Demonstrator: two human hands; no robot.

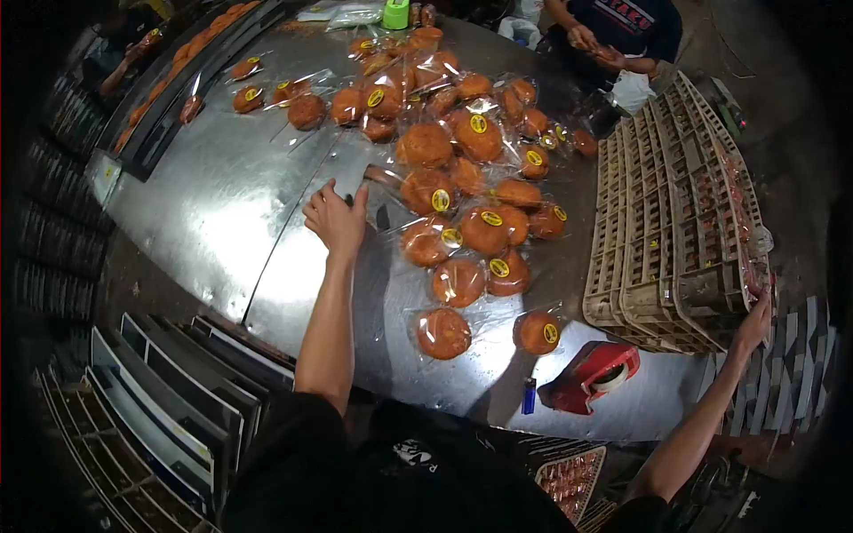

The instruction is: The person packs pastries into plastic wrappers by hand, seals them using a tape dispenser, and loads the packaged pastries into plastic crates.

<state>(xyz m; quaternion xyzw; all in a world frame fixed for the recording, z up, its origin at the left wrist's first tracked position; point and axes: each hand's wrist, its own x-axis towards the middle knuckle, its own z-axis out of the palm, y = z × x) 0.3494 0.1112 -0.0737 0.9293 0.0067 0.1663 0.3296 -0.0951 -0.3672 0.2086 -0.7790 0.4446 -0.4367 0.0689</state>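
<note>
My left hand (336, 218) is over the metal table with its fingers apart, holding nothing. Just beyond its fingertips, a flat pale piece (353, 180) lies beside the packed buns. Many round brown buns (425, 145) in clear plastic bags, several with yellow oval stickers, spread over the middle of the table. At the far right, my right hand (755, 322) is closed on the near end of a beige slatted plastic crate (635, 213). The crate stands tilted at the table's right side, with small reddish packs showing along its far side.
A red tape dispenser (591, 377) and a blue lighter (530, 396) lie near the front edge. Metal trays (169, 400) stand at lower left. A bright green object (396, 13) is at the back. Another person's hands (595, 46) show beyond the table.
</note>
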